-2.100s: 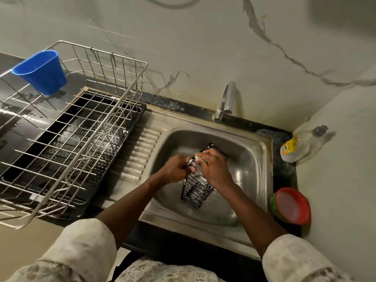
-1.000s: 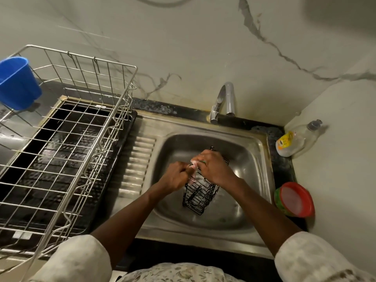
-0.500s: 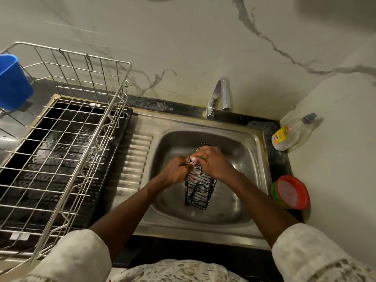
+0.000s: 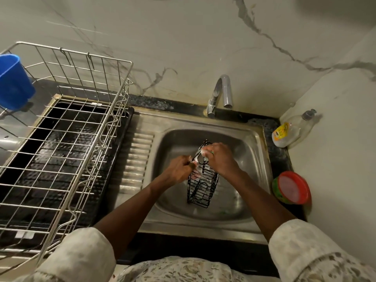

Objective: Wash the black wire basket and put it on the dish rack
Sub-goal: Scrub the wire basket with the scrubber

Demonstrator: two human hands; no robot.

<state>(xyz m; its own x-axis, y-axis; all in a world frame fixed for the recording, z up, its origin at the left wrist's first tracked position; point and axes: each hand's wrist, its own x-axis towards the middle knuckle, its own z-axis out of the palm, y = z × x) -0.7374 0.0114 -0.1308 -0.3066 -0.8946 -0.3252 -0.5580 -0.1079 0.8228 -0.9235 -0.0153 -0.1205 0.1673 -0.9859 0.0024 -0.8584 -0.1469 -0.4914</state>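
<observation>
The black wire basket (image 4: 202, 187) stands tall and narrow inside the steel sink (image 4: 254, 159), streaked with white foam. My left hand (image 4: 180, 168) grips its upper left rim. My right hand (image 4: 220, 159) is closed on a soapy green-edged sponge (image 4: 207, 152), pressed against the basket's top. The sponge is mostly hidden under my fingers. The metal dish rack (image 4: 67, 143) sits to the left of the sink on a black tray.
A blue plastic cup (image 4: 14, 82) hangs at the rack's far left corner. The tap (image 4: 220, 94) rises behind the sink, with no water visibly running. A dish soap bottle (image 4: 293, 129) and a red-lidded green container (image 4: 292, 188) stand at the right.
The basket has turned more upright in the sink. My right hand has shifted along its top rim with the sponge while the left keeps its grip.
</observation>
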